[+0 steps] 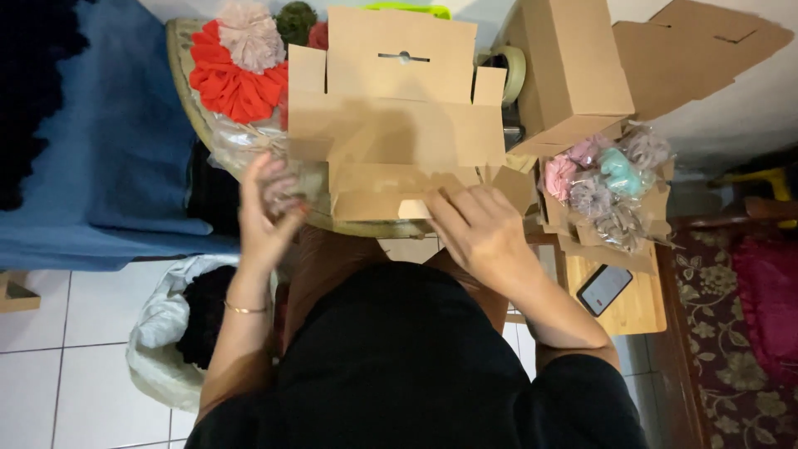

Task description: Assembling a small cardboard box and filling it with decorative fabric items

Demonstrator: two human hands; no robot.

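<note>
A flat brown cardboard box [391,116] lies unfolded on the small round table [184,83] in front of me, its flaps spread. My right hand [478,229] presses on the box's near flap, fingers bent over its edge. My left hand [266,212] holds a clear plastic packet [287,187] with something pale pink in it, just left of the box at the table's near edge.
Red, beige and dark fabric scrunchies [237,62] sit at the table's back left. A closed cardboard box [573,66] stands at right, above an open box of bagged pastel scrunchies [607,183]. A phone [604,288] lies on a wooden stool. A white bag [166,324] is on the floor.
</note>
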